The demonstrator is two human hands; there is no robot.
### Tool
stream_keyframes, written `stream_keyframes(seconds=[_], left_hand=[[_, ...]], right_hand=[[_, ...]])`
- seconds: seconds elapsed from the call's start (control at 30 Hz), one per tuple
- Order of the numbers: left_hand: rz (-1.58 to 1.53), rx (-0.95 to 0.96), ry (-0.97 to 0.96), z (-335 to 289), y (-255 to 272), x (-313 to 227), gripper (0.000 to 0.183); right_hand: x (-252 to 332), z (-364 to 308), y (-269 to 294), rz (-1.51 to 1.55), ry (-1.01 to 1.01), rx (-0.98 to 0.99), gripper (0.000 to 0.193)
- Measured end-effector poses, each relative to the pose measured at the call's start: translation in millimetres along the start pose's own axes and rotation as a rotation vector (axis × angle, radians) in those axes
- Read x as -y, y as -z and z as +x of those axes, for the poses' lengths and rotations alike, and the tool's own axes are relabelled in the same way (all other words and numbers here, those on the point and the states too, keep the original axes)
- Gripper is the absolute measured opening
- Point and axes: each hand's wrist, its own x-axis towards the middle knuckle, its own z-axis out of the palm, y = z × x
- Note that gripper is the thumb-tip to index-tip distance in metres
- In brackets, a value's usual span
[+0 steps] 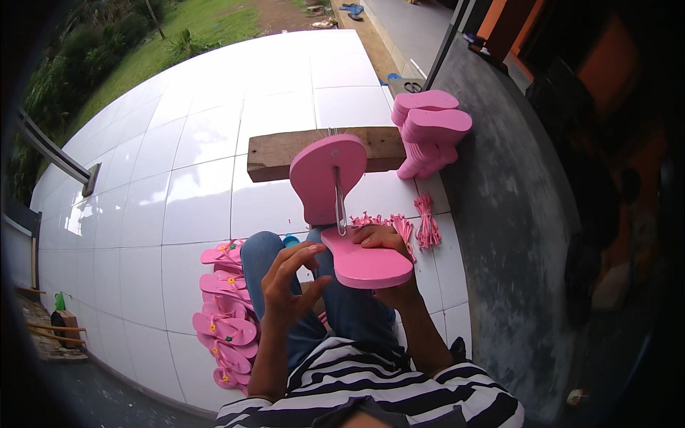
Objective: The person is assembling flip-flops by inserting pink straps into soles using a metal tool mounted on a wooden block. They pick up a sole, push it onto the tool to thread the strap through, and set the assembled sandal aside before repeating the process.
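Observation:
My right hand (pixel 389 246) grips a pink flip-flop sole (pixel 371 265) above my lap, some fingers lying over its top and the rest hidden beneath. Just left of that sole, my left hand (pixel 289 282) is open, its thumb and fingers apart and holding nothing. A second pink sole (pixel 325 171) stands upright in front of a wooden block (pixel 278 155). A thin metal rod with a looped end (pixel 339 203) comes out of this upright sole and reaches the edge of the held one. Whether the rod passes into the held sole I cannot tell.
Finished pink flip-flops with flower trims (pixel 225 328) are piled left of my legs. Stacked pink soles (pixel 432 128) stand right of the block. Bundled pink straps (pixel 427 222) lie on the white tiles (pixel 200 207). Something blue (pixel 290 240) sits beside my knee.

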Motion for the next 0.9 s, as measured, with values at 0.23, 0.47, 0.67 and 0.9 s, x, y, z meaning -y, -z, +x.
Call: stream_keyframes(seconds=[0.23,0.47,0.67,0.9], left_hand=[[0.071,-0.039,-0.175,25.4,-7.8,-3.3,0.031],[0.046,-0.070,-0.149,39.2,-18.3,-9.0,0.030],[0.116,-0.081,-0.168,44.8,-18.0,-9.7,0.028],[-0.150,-0.034,0.306,64.1,-17.8,-41.1,0.021]], right_hand=[[11.0,23.6,1.3,-0.239,0.173,0.053,0.052],[4.9,30.3,10.8,-0.194,0.184,0.022,0.056],[10.8,37.1,14.1,-0.210,0.136,0.035,0.048],[44.1,38.5,4.3,-0.471,-0.154,-0.114,0.060]])
